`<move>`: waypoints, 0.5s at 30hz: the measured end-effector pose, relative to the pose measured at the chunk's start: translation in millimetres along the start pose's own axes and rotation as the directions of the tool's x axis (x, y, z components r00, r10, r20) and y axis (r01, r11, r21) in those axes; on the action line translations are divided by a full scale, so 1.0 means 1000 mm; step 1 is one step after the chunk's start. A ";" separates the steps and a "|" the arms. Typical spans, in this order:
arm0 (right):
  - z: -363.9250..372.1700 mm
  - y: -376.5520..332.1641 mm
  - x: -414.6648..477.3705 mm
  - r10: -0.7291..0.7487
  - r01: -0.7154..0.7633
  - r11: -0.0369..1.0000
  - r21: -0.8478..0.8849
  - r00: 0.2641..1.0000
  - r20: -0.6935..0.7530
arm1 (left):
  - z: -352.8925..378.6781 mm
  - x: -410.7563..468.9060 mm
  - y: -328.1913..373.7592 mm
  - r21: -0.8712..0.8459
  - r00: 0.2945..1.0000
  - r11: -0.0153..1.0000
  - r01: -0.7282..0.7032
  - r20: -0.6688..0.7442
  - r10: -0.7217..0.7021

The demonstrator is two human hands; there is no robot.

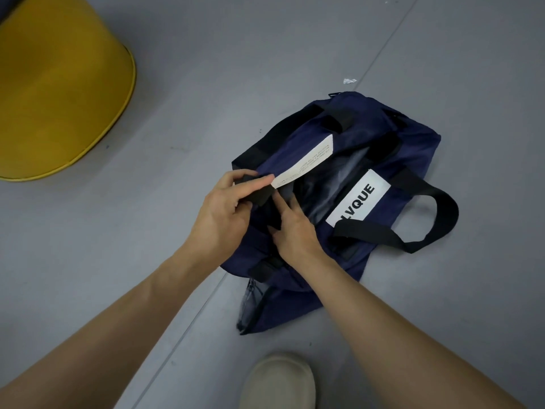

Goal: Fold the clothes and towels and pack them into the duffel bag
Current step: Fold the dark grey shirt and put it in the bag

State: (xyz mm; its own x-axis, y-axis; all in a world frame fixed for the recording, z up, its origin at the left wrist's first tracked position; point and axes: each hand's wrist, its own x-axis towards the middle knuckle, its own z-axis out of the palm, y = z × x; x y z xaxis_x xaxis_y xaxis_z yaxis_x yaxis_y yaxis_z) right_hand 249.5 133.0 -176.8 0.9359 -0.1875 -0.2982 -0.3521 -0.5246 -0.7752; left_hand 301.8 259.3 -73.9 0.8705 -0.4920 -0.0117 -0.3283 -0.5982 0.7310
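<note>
On floor (295, 54), "LVQUE" duffel bag (413, 149); left hand (218, 219) pinches strap (257, 192), right hand (298, 231) presses flat.

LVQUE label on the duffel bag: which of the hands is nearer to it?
Right. The right hand lies close beside the LVQUE label; the left hand is farther off, beyond the right one, pinching a black strap.

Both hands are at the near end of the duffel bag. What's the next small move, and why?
Probably spread the mouth wider. The left hand pinches the black tab at the near end of the duffel bag, the right hand rests its fingers on the fabric beside it, and only a narrow strip of grey lining shows, which looks too tight for packing.
</note>
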 end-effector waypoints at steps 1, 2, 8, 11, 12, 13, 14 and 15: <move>0.000 -0.001 0.001 0.003 -0.003 1.000 -0.009 0.999 0.032 | -0.003 0.001 -0.004 -0.018 0.999 0.999 0.034 -0.004 -0.034; 0.000 0.001 -0.001 -0.012 0.013 1.000 -0.015 0.998 0.058 | -0.005 0.001 -0.009 -0.035 0.997 0.997 0.070 -0.006 -0.070; -0.019 0.024 -0.027 -0.126 0.147 0.957 -0.250 0.987 0.098 | -0.003 -0.005 -0.025 -0.029 0.982 0.982 0.186 -0.001 -0.186; -0.028 0.037 -0.039 -0.096 0.127 0.847 -0.516 0.992 0.085 | 0.004 -0.008 -0.029 0.039 0.978 0.978 0.207 -0.008 -0.207; -0.031 0.040 -0.043 -0.069 0.109 0.805 -0.583 0.993 0.091 | 0.008 -0.009 -0.030 0.096 0.975 0.971 0.218 0.018 -0.221; -0.034 0.043 -0.047 -0.042 0.099 0.770 -0.630 0.994 0.104 | 0.011 -0.012 -0.029 0.170 0.969 0.959 0.227 0.061 -0.241; -0.037 0.045 -0.051 -0.018 0.094 0.747 -0.658 0.993 0.121 | 0.015 -0.015 -0.028 0.241 0.960 0.943 0.228 0.107 -0.259; -0.039 0.046 -0.055 0.004 0.091 0.734 -0.672 0.990 0.139 | 0.019 -0.017 -0.026 0.295 0.952 0.930 0.221 0.141 -0.271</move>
State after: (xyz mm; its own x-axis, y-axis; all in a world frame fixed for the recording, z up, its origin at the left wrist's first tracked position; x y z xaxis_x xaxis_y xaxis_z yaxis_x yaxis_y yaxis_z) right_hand 182.3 86.5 -174.6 0.9239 -0.0726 -0.3757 -0.1657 -0.9609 -0.2220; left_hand 288.5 271.3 -105.9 0.8664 -0.3955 -0.3049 -0.2213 -0.8514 0.4756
